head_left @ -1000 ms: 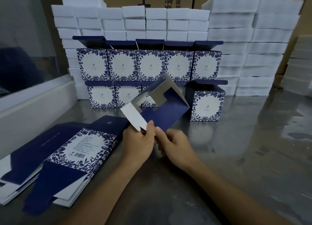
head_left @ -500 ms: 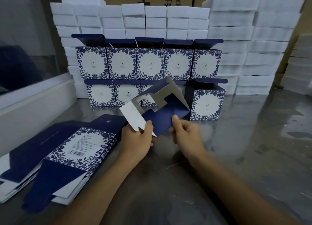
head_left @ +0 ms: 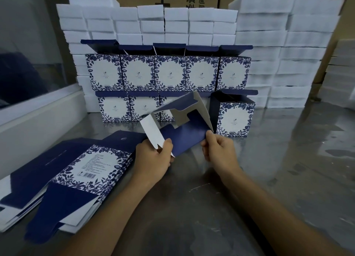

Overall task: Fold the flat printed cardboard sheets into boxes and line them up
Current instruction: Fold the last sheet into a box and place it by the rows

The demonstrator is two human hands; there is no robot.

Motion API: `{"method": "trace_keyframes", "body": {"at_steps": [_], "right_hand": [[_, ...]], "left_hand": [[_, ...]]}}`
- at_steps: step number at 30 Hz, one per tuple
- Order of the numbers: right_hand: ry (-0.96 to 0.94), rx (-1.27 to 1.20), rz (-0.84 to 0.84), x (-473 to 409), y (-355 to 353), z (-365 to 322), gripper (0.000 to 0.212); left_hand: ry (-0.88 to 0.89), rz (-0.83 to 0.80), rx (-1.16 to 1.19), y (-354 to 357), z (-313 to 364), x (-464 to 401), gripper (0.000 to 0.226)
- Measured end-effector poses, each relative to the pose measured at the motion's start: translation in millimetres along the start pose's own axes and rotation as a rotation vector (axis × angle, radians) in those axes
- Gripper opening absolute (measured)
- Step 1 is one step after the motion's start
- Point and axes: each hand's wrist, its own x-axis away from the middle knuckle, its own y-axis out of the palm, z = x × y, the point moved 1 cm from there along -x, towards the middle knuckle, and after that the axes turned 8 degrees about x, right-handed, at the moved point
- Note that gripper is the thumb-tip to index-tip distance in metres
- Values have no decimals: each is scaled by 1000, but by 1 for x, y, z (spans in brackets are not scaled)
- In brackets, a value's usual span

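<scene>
Holding a half-folded box (head_left: 184, 134) up over the table (head_left: 269, 179), the left hand (head_left: 153, 159) pinched its white flap and the right hand (head_left: 219, 150) gripped its blue corner, likely to tuck flaps. Finished boxes (head_left: 169, 73) stood far behind.

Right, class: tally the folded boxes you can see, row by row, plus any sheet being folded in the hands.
Upper-row boxes: 5
Lower-row boxes in view: 4
Half-folded sheet: 1
Total: 10
</scene>
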Motion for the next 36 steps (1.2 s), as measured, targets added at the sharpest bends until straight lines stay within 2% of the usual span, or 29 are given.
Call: {"method": "trace_keyframes", "body": {"at_steps": [5,11,14,16,17,18,20,23,26,29,33,36], "right_hand": [[-6,47,33,-4,-4,4,51],[28,71,-33,-6,-2,7,45],[24,161,-4,-6,-5,8,45],[-25,228,50,-6,-8,9,34],[-43,236,76,-4,-9,7,23],[-47,229,92,-2,-10,4,23],[-72,166,86,0,-10,-1,40],[-166,-24,-13,5,-10,-18,41],[-223,-156,-115,10,-7,-31,39],[-218,-199,-96,12,-5,-36,27],[-242,-98,-43,12,-4,-31,19],[-231,-52,-53,11,-3,-26,22]], "left_hand": [[-37,-8,63,-1,1,0,36],[-82,-34,96,0,-4,-1,28],[57,-12,-47,-2,-2,-2,32],[180,38,-156,-5,0,-2,22],[207,60,-162,-6,2,-2,33],[231,61,-138,-8,1,-2,46],[267,32,-113,-11,-1,-4,70],[314,-22,-173,-11,-1,-6,83],[373,-15,-189,-12,2,-4,77],[371,2,-119,-14,5,-5,65],[363,107,-147,-11,10,-6,34],[447,143,-192,-11,11,-6,31]]}}
